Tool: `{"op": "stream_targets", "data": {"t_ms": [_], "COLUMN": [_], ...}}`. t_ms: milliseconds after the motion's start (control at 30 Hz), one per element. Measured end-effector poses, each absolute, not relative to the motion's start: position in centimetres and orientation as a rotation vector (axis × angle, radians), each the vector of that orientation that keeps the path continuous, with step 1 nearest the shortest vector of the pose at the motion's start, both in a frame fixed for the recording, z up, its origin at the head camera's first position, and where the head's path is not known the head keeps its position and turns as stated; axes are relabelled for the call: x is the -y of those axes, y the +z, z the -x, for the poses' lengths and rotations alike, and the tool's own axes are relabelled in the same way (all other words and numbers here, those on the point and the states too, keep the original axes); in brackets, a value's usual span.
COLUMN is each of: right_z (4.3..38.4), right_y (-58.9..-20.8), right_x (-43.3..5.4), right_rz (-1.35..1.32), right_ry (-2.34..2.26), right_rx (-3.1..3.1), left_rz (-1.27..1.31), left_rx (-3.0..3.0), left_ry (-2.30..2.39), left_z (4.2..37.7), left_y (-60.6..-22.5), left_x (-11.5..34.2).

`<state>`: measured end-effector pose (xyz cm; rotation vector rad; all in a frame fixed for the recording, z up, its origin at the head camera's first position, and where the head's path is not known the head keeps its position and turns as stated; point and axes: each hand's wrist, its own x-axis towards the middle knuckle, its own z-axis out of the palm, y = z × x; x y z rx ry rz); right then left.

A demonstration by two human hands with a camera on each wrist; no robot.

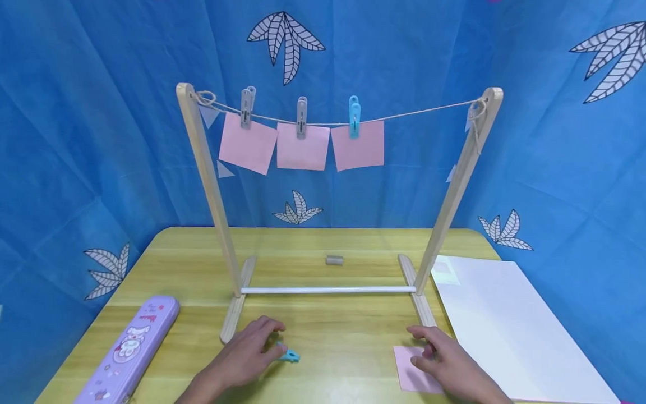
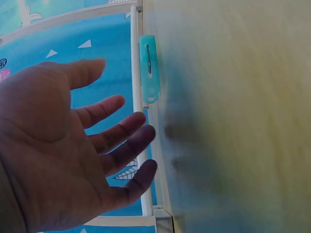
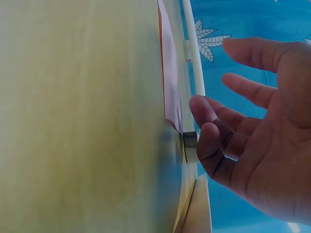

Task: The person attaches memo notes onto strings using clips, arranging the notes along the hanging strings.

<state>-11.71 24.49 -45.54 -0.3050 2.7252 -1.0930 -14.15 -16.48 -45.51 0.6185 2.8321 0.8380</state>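
Note:
My left hand point(image 1: 247, 352) hovers with spread, slightly bent fingers over a blue clothespin point(image 1: 290, 356) lying on the table. In the left wrist view that clothespin point(image 2: 149, 68) lies beyond the fingertips, and the palm holds nothing. Above a pink paper square point(image 1: 415, 370) on the table is my right hand point(image 1: 444, 359), its fingers loosely bent around nothing. The right wrist view shows the paper point(image 3: 169, 68) flat, apart from the fingers. Three pink papers hang from a string, held by a grey clothespin point(image 1: 245, 108), another grey clothespin point(image 1: 301, 118) and a blue clothespin point(image 1: 355, 118).
A wooden frame with a left post point(image 1: 211, 185), a right post point(image 1: 456, 191) and a white crossbar point(image 1: 328, 290) carries the string point(image 1: 409, 114). At left lies a purple pencil case point(image 1: 132, 348); at right, a white board point(image 1: 515, 325). A small grey cylinder point(image 1: 334, 260) lies behind the crossbar.

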Motion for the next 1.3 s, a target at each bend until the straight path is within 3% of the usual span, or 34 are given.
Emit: {"op": "stream_targets", "data": {"t_ms": [833, 1300], "right_z": [10.5, 11.1], "right_y": [-45.9, -46.1], "right_x": [-25.4, -26.1], "right_rz": [0.319, 0.439], "right_ry": [-0.682, -0.843], "right_rx": [-2.927, -2.864], "left_rz": [-0.685, -0.695], "left_rx": [-2.906, -2.916], "left_ry": [0.567, 0.573], "left_z": [14.5, 14.6], "left_y": [-45.7, -45.8], "left_x": [16.1, 16.1]}}
